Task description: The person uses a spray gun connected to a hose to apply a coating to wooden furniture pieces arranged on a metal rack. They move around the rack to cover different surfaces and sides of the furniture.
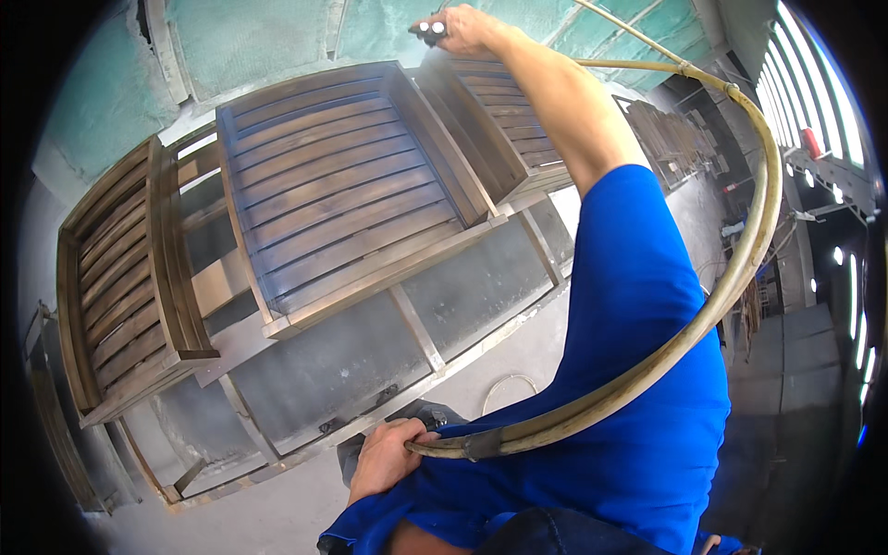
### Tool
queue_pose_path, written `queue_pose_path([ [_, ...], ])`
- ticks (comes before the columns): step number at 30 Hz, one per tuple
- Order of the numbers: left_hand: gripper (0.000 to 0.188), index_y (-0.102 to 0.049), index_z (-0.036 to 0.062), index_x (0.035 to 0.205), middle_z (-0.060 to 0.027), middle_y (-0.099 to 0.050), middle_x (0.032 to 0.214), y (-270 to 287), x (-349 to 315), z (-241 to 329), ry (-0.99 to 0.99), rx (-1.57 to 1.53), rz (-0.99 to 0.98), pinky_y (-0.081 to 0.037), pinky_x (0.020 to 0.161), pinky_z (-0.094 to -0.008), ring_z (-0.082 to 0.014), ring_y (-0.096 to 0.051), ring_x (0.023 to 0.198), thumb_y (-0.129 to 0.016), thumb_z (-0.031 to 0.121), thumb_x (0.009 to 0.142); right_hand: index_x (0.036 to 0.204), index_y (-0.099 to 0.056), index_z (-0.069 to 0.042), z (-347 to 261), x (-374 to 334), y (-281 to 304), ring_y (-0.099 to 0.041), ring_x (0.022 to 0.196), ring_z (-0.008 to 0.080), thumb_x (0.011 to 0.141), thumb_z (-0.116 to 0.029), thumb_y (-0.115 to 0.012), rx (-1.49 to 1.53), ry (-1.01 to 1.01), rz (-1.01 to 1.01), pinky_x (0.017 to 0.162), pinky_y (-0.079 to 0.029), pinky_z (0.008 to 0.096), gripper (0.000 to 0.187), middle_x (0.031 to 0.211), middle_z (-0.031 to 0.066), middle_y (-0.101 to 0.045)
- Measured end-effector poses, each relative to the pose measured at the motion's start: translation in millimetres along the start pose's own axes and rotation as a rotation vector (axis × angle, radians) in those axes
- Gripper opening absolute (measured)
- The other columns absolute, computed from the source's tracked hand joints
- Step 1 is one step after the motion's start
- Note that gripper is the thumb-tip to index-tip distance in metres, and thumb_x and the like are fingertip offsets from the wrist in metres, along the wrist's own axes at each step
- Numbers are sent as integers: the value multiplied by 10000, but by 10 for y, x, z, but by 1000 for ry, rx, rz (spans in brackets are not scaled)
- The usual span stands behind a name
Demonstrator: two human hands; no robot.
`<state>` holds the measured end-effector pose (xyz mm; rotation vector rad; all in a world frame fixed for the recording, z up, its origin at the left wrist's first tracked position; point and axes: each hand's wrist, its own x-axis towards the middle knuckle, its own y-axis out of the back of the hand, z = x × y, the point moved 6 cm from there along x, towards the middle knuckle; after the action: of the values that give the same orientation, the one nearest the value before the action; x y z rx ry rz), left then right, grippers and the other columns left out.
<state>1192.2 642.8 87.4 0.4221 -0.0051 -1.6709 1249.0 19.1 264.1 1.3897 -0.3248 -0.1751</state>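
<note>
Holding a dark spray gun (pixel 429 32), the right hand (pixel 472 30) is stretched to the far side of the scene, above the far edge of the middle frame (pixel 338 176); its fingers are closed around the gun. The visible part of the gun juts left out of the hand, its long axis running roughly left to right. Its grip is covered by the hand, and the exact aim of the nozzle is too small to make out.

On the near side, the left hand (pixel 384 455) has its fingers curled around the end of a yellowish hose (pixel 740 268) that bows out right, then bends back far and left behind the right forearm. How the hose meets the gun is hidden.

The middle frame's slats run left to right, rising toward the right. A left frame (pixel 120 277) stands beside it; a right frame (pixel 509 106) is partly covered by the forearm. All three rest on a stand (pixel 416 328). The dark rim cuts off the outer edges of the scene.
</note>
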Motion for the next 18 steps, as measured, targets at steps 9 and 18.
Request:
queue_pose_path([
  [9,240,-649,37,842,-180,-663,842,-111,127,75,-39,26,-123,-481,728,-503,-436,-634,838,-697,247,948,974,-763,-134,-402,-637,510,-673,684,284,788,-183,-664,176,-209,-285,648,-522,438,217,787,141,-725],
  [18,256,-660,62,891,-170,-691,907,-92,230,32,-191,50,-300,-505,769,-510,-420,-658,920,-664,305,972,1380,-684,-270,-1709,-1792,1360,-740,1018,274,798,-11,-727,80,-144,-769,983,-558,425,639,1178,122,-768],
])
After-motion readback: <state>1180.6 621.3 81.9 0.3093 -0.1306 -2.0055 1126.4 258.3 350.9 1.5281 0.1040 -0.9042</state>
